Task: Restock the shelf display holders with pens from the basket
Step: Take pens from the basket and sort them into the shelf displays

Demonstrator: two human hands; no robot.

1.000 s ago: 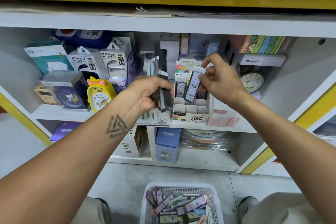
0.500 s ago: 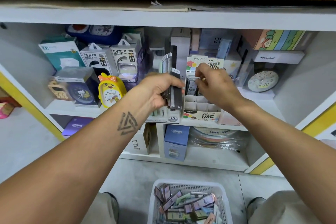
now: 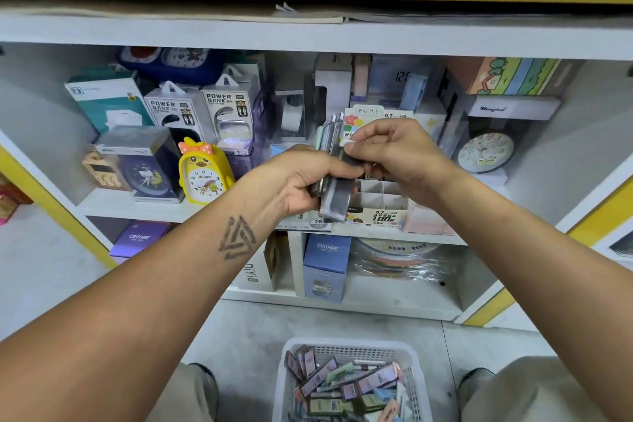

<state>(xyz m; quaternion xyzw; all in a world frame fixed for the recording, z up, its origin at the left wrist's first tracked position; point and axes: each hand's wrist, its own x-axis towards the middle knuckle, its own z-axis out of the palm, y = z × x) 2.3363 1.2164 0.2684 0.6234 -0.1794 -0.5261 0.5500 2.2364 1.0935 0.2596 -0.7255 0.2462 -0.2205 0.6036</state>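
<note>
We stand at the shelf (image 3: 239, 212); basket (image 3: 349, 346) of packs on the floor below. Left hand (image 3: 301, 181) grips a stack of packs (image 3: 334, 192); right hand (image 3: 394, 154) pinches its front pack. Next, we judge: slot it into the display holder (image 3: 380, 202)

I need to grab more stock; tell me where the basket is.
In the head view, the white basket sits on the floor at bottom centre, between the person's knees, below the shelf unit and holding mixed flat packs.
</note>
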